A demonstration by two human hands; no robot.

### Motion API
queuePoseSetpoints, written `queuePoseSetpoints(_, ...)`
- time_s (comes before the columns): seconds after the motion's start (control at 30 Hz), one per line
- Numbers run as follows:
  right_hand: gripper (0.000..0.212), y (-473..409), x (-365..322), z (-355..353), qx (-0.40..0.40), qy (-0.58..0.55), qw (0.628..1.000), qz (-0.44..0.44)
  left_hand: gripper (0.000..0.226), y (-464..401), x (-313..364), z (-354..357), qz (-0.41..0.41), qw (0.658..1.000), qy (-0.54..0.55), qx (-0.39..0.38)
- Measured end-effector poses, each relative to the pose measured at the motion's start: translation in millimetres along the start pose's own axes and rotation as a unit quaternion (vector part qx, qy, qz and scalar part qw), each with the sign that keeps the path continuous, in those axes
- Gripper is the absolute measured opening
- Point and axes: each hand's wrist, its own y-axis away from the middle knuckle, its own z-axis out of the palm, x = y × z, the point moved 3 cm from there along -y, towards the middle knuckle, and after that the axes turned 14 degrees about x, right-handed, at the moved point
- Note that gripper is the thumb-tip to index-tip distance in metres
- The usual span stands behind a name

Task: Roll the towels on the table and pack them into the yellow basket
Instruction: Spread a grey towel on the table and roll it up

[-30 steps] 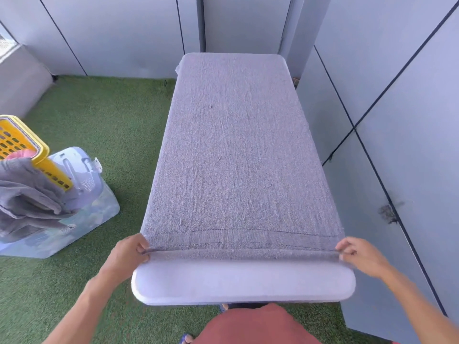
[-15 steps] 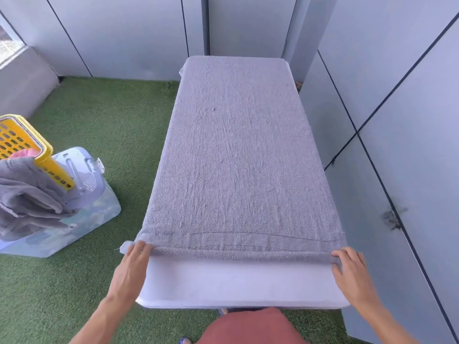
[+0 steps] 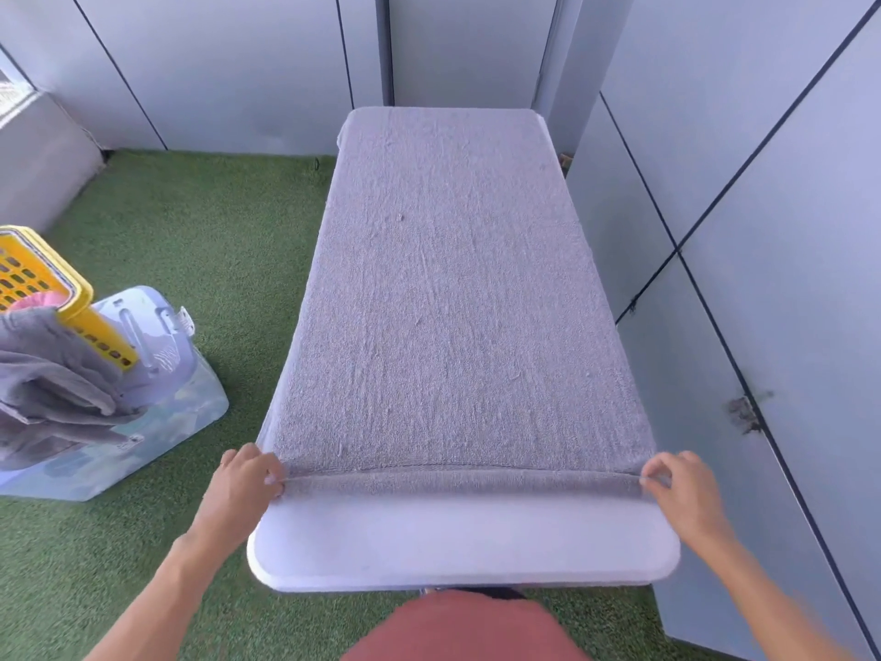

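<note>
White table (image 3: 457,551), both hands pinching towel (image 3: 453,302)

A grey towel (image 3: 453,298) lies spread flat along the white table (image 3: 457,546), its near edge turned over into a narrow fold that leaves a bare strip of tabletop. At the far left stands the yellow basket (image 3: 71,298), perforated, only partly in frame. More grey towels (image 3: 47,374) drape over its rim, and something pink, perhaps another towel, shows inside.

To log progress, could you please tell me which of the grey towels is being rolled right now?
The large grey terry towel spread flat over the white table; both hands pinch its near edge. The other grey towels hang crumpled by the yellow basket.
</note>
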Motion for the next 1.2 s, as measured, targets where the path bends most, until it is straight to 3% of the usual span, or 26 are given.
queuePoseSetpoints(0.07,0.016,19,-3,4,0.057,0.049,0.994,-0.078,0.021,23,8,2,0.077,0.992,-0.048,0.084)
queuePoseSetpoints(0.13,0.012,41,-8,11,0.086,0.061,0.985,-0.138,0.033,49,14,10,0.113,0.985,-0.061,0.116)
queuePoseSetpoints(0.23,0.035,53,-6,22,0.088,0.075,0.978,-0.175,0.049,65,18,23,0.109,0.985,-0.062,0.120)
queuePoseSetpoints(0.33,0.033,34,-1,27,0.092,0.069,0.980,-0.164,0.052,50,21,24,0.077,0.989,-0.058,0.108)
queuePoseSetpoints(0.53,0.028,16,10,23,0.040,0.092,0.974,-0.202,0.033,31,8,19,0.079,0.993,-0.075,0.045)
queuePoseSetpoints(0.63,0.019,12,16,14,-0.072,0.079,0.981,-0.160,0.038,22,-3,19,0.068,0.994,-0.040,-0.071)
queuePoseSetpoints(0.7,0.017,3,13,7,-0.140,0.032,0.986,-0.087,0.032,11,-7,18,0.003,0.991,0.023,-0.130)
queuePoseSetpoints(0.77,0.022,-8,7,2,-0.139,-0.049,0.989,0.000,0.026,0,-6,16,-0.066,0.989,0.085,-0.106)
queuePoseSetpoints(0.83,0.031,-12,-1,0,-0.091,-0.087,0.991,0.048,0.025,-3,2,11,-0.050,0.996,0.068,-0.020)
queuePoseSetpoints(0.93,0.029,3,-7,0,0.030,0.002,0.999,-0.033,0.023,16,17,6,0.071,0.990,-0.042,0.113)
queuePoseSetpoints(1.0,0.019,25,-11,2,0.086,0.069,0.989,-0.103,0.027,38,22,11,0.099,0.983,-0.054,0.146)
queuePoseSetpoints(1.1,0.039,50,-10,13,0.099,0.081,0.976,-0.177,0.044,61,25,24,0.103,0.982,-0.067,0.146)
queuePoseSetpoints(1.2,0.043,38,-6,20,0.074,0.075,0.981,-0.165,0.054,54,29,29,0.085,0.988,-0.060,0.117)
